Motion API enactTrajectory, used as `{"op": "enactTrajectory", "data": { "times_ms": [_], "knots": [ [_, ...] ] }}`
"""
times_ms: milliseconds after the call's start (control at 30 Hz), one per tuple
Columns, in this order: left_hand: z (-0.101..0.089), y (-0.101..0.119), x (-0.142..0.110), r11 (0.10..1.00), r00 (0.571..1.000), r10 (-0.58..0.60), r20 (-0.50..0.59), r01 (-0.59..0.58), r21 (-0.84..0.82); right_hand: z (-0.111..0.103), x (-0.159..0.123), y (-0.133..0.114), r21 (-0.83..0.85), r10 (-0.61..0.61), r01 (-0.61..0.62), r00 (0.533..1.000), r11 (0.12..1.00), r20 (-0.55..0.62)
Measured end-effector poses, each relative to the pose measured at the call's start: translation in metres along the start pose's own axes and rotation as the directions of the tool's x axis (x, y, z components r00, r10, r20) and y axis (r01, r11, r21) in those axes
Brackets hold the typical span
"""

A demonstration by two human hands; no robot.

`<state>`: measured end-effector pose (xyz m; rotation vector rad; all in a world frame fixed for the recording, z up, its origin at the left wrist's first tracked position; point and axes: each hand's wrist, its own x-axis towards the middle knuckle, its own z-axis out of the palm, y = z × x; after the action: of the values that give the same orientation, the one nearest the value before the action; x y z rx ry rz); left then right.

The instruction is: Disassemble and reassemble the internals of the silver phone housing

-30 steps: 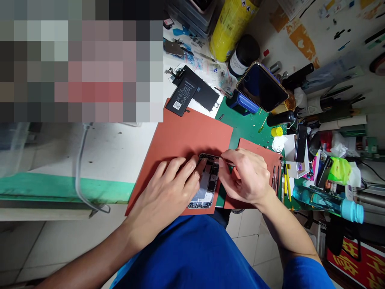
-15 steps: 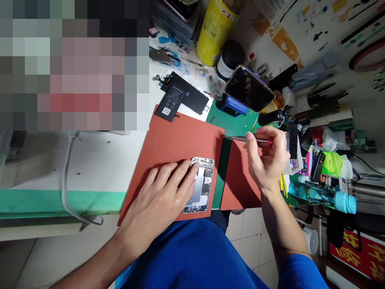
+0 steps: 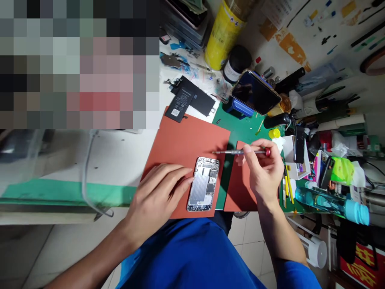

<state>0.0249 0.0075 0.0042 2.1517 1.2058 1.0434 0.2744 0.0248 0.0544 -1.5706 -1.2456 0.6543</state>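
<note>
An opened phone housing lies face up on the large red mat, its inner parts showing. My left hand rests flat on the mat just left of the housing, fingers stretched out, fingertips at its edge. My right hand is closed around a slim screwdriver with a red cap. The screwdriver is held level above the housing's top end, its tip pointing left.
A black battery and dark flex parts lie beyond the mat. A phone leans on a blue stand. A yellow can, a black jar, a smaller red mat and cluttered tools and bottles fill the right side.
My right hand lifted off the housing with the screwdriver, swung out to the right, then came back over its top end. My left hand slid off the housing onto the mat.
</note>
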Motion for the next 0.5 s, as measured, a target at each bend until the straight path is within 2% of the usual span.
{"op": "enactTrajectory", "data": {
  "times_ms": [67,167,300,500],
  "knots": [
    [-0.003,0.001,0.002,0.991,0.995,-0.102,-0.003,0.101,-0.082,0.004,-0.015,-0.003,0.116,0.080,-0.090,0.993,0.989,0.088],
    [-0.006,0.002,0.005,0.975,0.986,-0.161,0.034,0.164,-0.150,0.011,-0.035,-0.001,0.234,0.129,-0.172,0.974,0.957,0.188],
    [-0.007,0.001,0.005,0.968,0.984,-0.171,0.041,0.176,-0.178,0.018,-0.046,0.003,0.273,0.165,-0.223,0.962,0.936,0.218],
    [-0.008,0.001,0.006,0.977,0.993,-0.113,0.037,0.118,-0.180,0.018,-0.048,0.003,0.265,0.193,-0.246,0.958,0.932,0.212]
  ]
}}
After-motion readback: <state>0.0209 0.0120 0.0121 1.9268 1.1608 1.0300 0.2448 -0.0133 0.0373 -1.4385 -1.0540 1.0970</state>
